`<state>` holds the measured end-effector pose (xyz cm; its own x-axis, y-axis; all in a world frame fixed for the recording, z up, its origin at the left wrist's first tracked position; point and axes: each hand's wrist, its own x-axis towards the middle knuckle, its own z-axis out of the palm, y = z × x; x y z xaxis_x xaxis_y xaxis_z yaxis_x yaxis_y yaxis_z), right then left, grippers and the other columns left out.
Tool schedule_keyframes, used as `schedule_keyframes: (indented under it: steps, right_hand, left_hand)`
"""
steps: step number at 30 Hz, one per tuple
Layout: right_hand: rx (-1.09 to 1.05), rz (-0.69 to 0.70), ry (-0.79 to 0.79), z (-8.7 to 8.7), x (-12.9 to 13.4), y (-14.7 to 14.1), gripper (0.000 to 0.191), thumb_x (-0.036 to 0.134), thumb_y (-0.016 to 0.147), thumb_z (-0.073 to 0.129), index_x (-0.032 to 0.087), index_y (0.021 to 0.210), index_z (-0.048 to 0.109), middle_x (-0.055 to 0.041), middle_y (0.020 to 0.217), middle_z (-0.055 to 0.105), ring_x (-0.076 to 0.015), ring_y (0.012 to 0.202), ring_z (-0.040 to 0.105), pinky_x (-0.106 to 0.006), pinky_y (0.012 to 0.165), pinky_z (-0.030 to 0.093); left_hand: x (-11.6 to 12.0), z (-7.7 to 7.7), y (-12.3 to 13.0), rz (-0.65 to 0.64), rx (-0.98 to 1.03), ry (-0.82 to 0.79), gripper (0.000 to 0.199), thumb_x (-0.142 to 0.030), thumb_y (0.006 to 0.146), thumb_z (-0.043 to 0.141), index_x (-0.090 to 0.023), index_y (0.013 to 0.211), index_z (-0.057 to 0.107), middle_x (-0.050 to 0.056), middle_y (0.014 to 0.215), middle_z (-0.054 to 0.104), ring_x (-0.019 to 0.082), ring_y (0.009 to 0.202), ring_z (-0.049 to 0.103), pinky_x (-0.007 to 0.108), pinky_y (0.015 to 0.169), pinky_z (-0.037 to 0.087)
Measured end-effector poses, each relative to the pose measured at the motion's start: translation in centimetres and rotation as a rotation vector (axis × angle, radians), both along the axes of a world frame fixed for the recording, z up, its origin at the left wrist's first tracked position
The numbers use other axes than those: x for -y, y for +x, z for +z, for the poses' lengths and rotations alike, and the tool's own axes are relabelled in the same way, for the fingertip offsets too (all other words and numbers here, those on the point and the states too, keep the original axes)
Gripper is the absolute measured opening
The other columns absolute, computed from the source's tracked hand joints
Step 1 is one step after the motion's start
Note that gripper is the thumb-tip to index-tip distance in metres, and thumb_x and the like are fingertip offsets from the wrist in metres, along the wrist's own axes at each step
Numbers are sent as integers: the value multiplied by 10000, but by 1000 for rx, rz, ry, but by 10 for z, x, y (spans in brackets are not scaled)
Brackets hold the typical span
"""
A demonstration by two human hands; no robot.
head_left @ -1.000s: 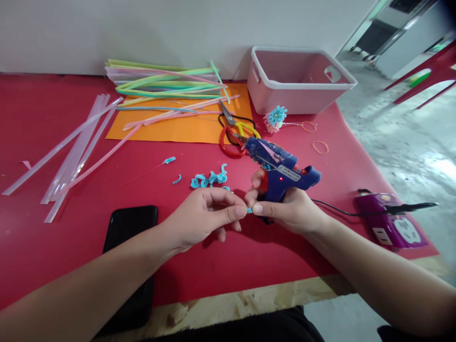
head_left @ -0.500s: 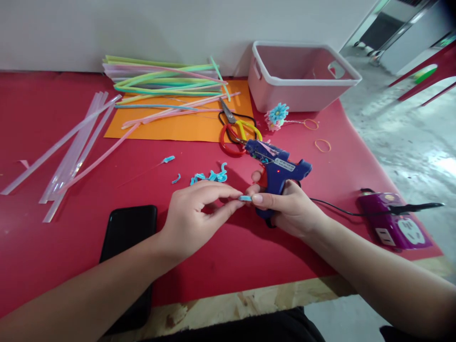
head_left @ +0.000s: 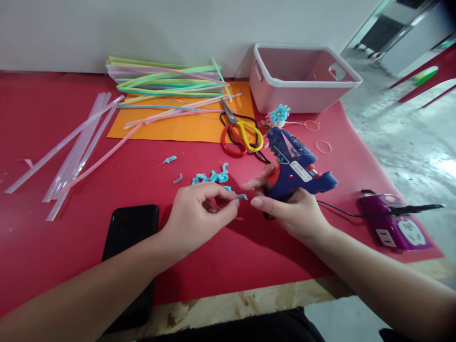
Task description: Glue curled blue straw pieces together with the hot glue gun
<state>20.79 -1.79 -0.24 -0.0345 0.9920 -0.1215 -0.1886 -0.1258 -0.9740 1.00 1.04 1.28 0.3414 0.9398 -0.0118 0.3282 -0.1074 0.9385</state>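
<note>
Between thumb and forefinger, my left hand (head_left: 203, 211) pinches a short blue piece of pipe cleaner (head_left: 242, 196). My right hand (head_left: 295, 206) is wrapped round the handle of a blue hot glue gun (head_left: 295, 164), its small red light lit and its nozzle pointing up and away to the left. The right thumb and forefinger are apart, a little right of the blue piece. Just beyond my left hand lies a small pile of curled blue pipe-cleaner pieces (head_left: 213, 177). A thin stem with a blue fuzzy tip (head_left: 170, 159) rests farther left.
Scissors (head_left: 237, 130) with red and yellow handles lie on orange paper (head_left: 156, 133) beside colourful pipe cleaners (head_left: 171, 78). Glue sticks (head_left: 80, 142) are at left, a black phone (head_left: 131, 232) near my left forearm. A pink basket (head_left: 285, 95), blue flower (head_left: 280, 114) and purple power box (head_left: 395, 221) stand right.
My right hand has drawn away from the blue piece, tilting the glue gun and moving it right. The piece now stays in my left fingers alone.
</note>
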Motion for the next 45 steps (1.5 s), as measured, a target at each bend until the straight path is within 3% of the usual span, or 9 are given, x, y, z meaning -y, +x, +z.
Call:
schedule_keyframes:
  steps: [5, 10, 17, 20, 23, 28, 35, 45]
  right_hand:
    - [73, 39, 71, 5, 2, -3, 395, 233, 755, 854, 259, 967, 522, 6, 886, 784, -175, 818, 734, -350, 776, 620]
    - [196, 12, 96, 7, 1, -2, 356, 237, 780, 832, 255, 952, 520, 0, 873, 779, -176, 769, 727, -371, 759, 624]
    - [163, -22, 101, 7, 1, -3, 333, 199, 777, 812, 263, 942, 529, 10, 879, 765, -179, 836, 733, -369, 823, 617]
    - [149, -114, 105, -3, 2, 3, 261, 275, 818, 778, 260, 978, 571, 13, 850, 727, -174, 810, 705, -361, 815, 588]
    - [195, -33, 188, -13, 2, 16, 166, 314, 853, 688, 249, 987, 614, 8, 741, 675, -183, 697, 655, -361, 702, 549]
    - [616, 25, 422, -9, 1, 31, 126, 207, 777, 675, 267, 856, 598, -8, 716, 653, -178, 601, 594, -349, 570, 470]
    - [720, 182, 565, -4, -8, 29, 131, 191, 745, 632, 253, 834, 559, 0, 677, 614, -152, 550, 540, -321, 549, 445]
    - [870, 185, 749, -8, -11, 28, 168, 253, 762, 622, 241, 919, 561, 21, 689, 585, -121, 519, 444, -316, 618, 455]
  left_hand:
    - [1, 0, 1, -44, 16, -23, 88, -221, 792, 732, -178, 721, 762, 19, 663, 750, 116, 566, 615, 203, 535, 474]
    - [1, -4, 0, -24, 37, -47, 110, -275, 828, 732, -185, 815, 792, 36, 761, 781, 129, 621, 661, 204, 558, 496]
    - [2, -3, 0, -7, 31, -50, 99, -258, 827, 726, -179, 831, 787, 40, 804, 789, 134, 657, 678, 206, 587, 513]
    - [-1, -1, 0, 59, 83, -177, 121, -284, 811, 749, -169, 779, 765, 34, 770, 775, 119, 613, 656, 206, 575, 512]
    - [-9, -1, 0, 147, 263, -367, 186, -329, 801, 770, -154, 742, 746, 29, 731, 756, 81, 505, 581, 197, 482, 469]
    - [-20, -5, 2, 300, 558, -555, 164, -274, 715, 844, -136, 742, 760, 39, 749, 751, 101, 624, 651, 163, 477, 474]
    - [-18, -6, -1, 287, 590, -479, 124, -240, 739, 836, -149, 705, 758, 7, 706, 741, 67, 571, 611, 144, 469, 470]
    - [-15, -8, -4, 252, 502, -355, 124, -250, 792, 780, -156, 721, 744, 1, 736, 765, 42, 467, 557, 177, 499, 464]
